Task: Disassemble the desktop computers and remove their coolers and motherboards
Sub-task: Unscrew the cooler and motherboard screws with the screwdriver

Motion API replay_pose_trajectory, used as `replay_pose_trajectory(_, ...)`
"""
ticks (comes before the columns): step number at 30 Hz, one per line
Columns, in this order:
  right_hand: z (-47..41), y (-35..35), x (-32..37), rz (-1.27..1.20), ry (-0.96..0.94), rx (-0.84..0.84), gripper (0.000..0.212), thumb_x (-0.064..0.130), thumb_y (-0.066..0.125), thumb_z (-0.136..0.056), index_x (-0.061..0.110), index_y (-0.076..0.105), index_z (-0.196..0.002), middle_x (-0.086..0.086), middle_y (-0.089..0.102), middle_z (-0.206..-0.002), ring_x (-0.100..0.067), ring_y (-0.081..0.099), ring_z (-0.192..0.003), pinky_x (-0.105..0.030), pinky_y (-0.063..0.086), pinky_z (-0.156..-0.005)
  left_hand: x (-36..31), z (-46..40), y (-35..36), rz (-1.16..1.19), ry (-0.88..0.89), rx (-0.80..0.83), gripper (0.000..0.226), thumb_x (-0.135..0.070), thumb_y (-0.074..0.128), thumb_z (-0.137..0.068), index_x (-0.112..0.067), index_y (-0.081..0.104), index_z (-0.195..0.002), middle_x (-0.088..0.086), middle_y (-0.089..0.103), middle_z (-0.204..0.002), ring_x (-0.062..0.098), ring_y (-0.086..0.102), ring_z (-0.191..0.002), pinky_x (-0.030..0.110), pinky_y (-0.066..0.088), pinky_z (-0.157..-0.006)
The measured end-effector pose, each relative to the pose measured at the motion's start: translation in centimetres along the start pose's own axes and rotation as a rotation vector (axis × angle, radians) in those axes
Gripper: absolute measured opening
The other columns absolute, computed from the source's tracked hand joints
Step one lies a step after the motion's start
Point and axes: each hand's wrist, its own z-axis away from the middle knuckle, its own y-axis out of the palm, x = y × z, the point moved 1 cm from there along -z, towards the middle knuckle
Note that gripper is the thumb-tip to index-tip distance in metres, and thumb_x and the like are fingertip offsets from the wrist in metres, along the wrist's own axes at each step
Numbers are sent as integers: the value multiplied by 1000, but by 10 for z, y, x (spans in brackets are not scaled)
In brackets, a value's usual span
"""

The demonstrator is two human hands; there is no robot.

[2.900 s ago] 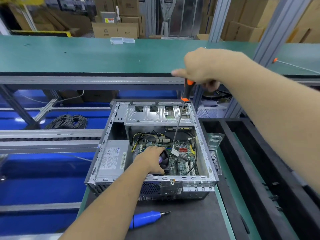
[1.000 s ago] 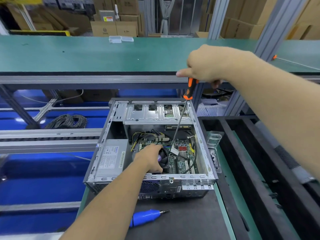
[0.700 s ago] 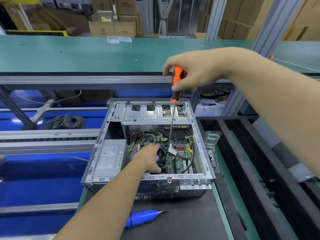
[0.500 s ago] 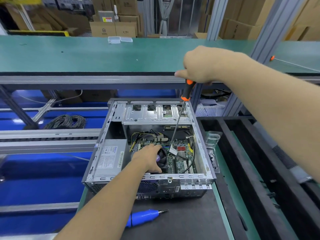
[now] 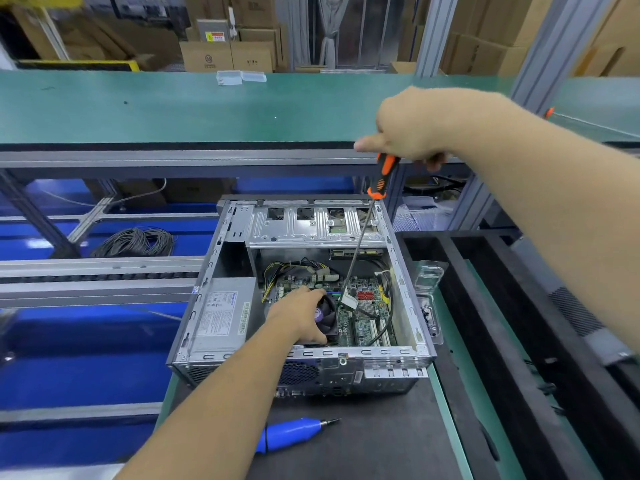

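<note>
One open metal computer case sits on the dark worktop, holding one green motherboard, a round black cooler and a grey boxy power supply. The left hand curls round the cooler; the right hand grips one long screwdriver with an orange handle, its thin shaft reaching down to the motherboard. One blue electric screwdriver lies in front of the case.

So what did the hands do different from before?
Not much. The right hand briefly shifted its grip on the screwdriver, tilting it upright, then went back to the slanted hold. The left hand stayed on the fan; the blue driver stayed on the mat.
</note>
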Motion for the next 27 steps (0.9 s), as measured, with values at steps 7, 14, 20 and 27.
replay_pose_trajectory(7, 9, 8, 8, -326, -548, -102, 6, 20, 58, -96, 26, 58, -99, 14, 58, -82, 7, 52, -69, -7, 35, -61, -3, 0, -2, 6, -15, -1, 97, -42, 79, -67, -30, 33, -151, -2, 44, -143, 25, 53, -123, 43, 54, -89)
replay_pose_trajectory(14, 2, 0, 11, -102, 58, -10, 72, 65, 32, -98, 1, 58, -81, -19, 61, -73, -34, 66, -54, -39, 51, -47, -2, 1, -2, -19, -13, 0, 99, -47, 80, -68, -31, 30, -151, -2, 43, -143, 25, 52, -124, 42, 52, -83)
replay_pose_trajectory(20, 0, 2, 5, 56, -276, -113, 37, 39, 48, -101, 7, 62, -88, -7, 59, -80, -28, 49, -70, -36, 42, -72, -1, -1, -1, -35, -20, 5, 100, -51, 79, -67, -33, 29, -151, -3, 43, -144, 24, 50, -127, 43, 53, -82)
replay_pose_trajectory(27, 14, 17, 14, -537, -444, -110, 30, 22, 65, -94, 30, 49, -118, 9, 55, -87, 2, 53, -67, -19, 50, -66, 0, 1, -4, -31, 17, 54, 111, -57, 81, -71, -29, 18, -158, -3, 30, -158, 21, 31, -145, 50, 46, -105)
